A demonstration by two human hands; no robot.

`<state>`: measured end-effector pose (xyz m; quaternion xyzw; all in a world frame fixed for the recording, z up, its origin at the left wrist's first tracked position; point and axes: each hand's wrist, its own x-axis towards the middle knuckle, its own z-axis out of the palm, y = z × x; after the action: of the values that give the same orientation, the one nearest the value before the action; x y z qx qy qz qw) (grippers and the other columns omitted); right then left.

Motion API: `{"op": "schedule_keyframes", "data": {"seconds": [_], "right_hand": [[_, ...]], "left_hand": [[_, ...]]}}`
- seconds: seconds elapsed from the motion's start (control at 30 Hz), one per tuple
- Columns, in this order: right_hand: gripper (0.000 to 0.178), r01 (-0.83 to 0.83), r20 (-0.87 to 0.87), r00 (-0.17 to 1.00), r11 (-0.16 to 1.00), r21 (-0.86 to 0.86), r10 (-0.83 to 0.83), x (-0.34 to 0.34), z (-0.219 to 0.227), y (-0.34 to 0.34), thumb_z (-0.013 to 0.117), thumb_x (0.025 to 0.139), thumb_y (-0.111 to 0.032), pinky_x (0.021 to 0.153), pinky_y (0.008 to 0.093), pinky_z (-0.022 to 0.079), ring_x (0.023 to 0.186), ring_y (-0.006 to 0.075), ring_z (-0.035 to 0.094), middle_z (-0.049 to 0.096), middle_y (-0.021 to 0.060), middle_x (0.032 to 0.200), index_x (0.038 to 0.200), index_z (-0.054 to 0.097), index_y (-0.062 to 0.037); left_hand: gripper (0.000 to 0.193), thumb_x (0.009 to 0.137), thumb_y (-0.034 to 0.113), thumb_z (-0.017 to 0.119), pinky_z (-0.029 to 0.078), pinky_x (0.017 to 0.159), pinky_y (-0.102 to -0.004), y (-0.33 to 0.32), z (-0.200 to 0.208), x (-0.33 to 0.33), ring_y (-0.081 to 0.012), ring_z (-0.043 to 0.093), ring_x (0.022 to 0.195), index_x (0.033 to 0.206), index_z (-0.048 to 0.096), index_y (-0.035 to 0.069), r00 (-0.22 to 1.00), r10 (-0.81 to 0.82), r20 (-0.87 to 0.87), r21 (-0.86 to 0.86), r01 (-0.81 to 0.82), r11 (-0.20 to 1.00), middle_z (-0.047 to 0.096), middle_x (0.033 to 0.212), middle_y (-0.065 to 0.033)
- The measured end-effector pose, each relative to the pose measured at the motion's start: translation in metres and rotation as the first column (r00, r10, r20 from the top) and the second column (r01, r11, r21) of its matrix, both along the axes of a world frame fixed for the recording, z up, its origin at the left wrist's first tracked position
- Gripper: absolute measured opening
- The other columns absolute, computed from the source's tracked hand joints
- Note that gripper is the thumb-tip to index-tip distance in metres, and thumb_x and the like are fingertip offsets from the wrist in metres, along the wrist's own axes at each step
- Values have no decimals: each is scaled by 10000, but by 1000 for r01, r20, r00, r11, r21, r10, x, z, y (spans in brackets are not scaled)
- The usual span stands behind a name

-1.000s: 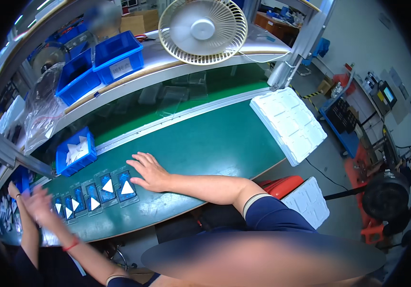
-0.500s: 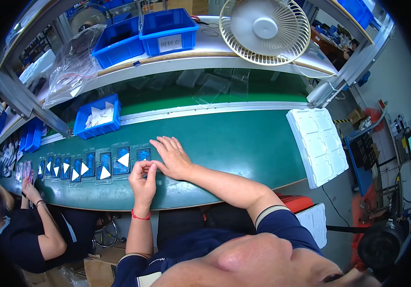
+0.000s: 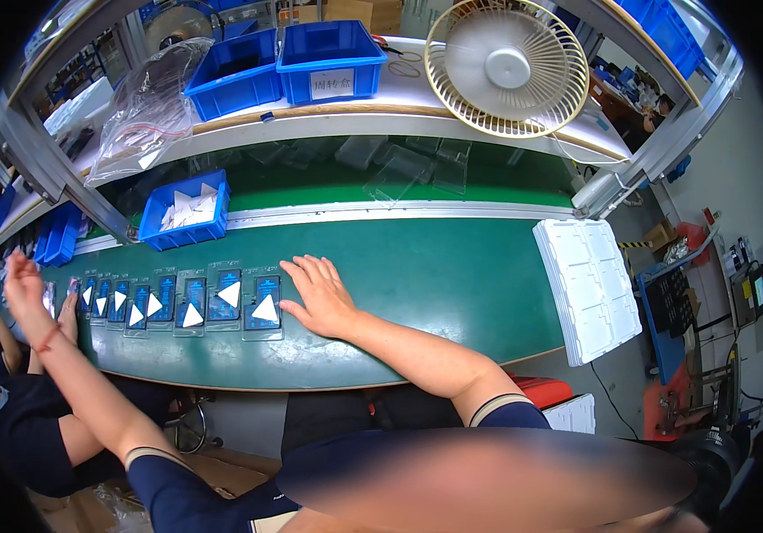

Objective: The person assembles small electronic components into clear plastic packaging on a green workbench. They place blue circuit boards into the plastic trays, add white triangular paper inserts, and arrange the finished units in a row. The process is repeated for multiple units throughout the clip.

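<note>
My right hand [image 3: 321,298] lies flat on the green table, fingers spread, beside the rightmost clear plastic tray [image 3: 262,335]. This tray holds a dark-blue rectangular piece [image 3: 267,286] with a white triangle [image 3: 265,309] on its lower half. Several similar trays run leftward in a row, with white triangles on most of their blue pieces. My left hand [image 3: 24,289] is stretched far to the left, raised past the row's end and apart from the trays. Its fingers are bent and blurred, so its grip is unclear.
A blue bin [image 3: 184,233] of white pieces stands behind the row. White moulded trays [image 3: 588,289] are stacked at the right edge. A shelf holds blue bins [image 3: 330,62] and a fan [image 3: 506,67]. Close to my left hand is a co-worker's hand [image 3: 68,317].
My left hand has left the rightmost tray and swung far left. A white triangle now shows on that tray's blue piece. My right hand stays on the table beside it.
</note>
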<state>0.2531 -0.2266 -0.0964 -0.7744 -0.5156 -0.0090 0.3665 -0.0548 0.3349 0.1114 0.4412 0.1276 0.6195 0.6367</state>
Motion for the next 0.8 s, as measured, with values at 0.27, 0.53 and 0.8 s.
{"op": "schedule_keyframes", "data": {"seconds": [0.27, 0.53, 0.8], "right_hand": [[654, 67, 11, 998, 997, -35, -67, 9, -10, -10, 644, 875, -323, 1127, 526, 233, 1319, 415, 351, 416, 240, 1373, 1403, 370, -50], [496, 106, -47, 994, 937, 332, -95, 49, -6, -23, 654, 802, -209, 1017, 507, 360, 1203, 410, 460, 498, 247, 1285, 1256, 550, -38], [476, 702, 446, 618, 710, 56, -647, 77, 42, -235, 744, 749, -190, 987, 487, 393, 1140, 395, 513, 545, 217, 1253, 1179, 602, -44]], "left_hand": [[149, 915, 152, 653, 492, 569, -210, -318, -43, 151, -72, 583, 669, 1023, 601, 64, 939, -173, -297, 125, 218, 968, 616, 802, -29], [78, 832, 19, 688, 495, 593, -256, -520, -155, 283, -147, 625, 703, 840, 613, -3, 794, -166, -585, 485, 507, 713, 633, 809, -116], [261, 781, 99, 717, 494, 836, -401, -538, -189, 275, -331, 608, 956, 1017, 643, 15, 789, 16, -615, 705, 540, 460, 640, 1027, -146]]}}
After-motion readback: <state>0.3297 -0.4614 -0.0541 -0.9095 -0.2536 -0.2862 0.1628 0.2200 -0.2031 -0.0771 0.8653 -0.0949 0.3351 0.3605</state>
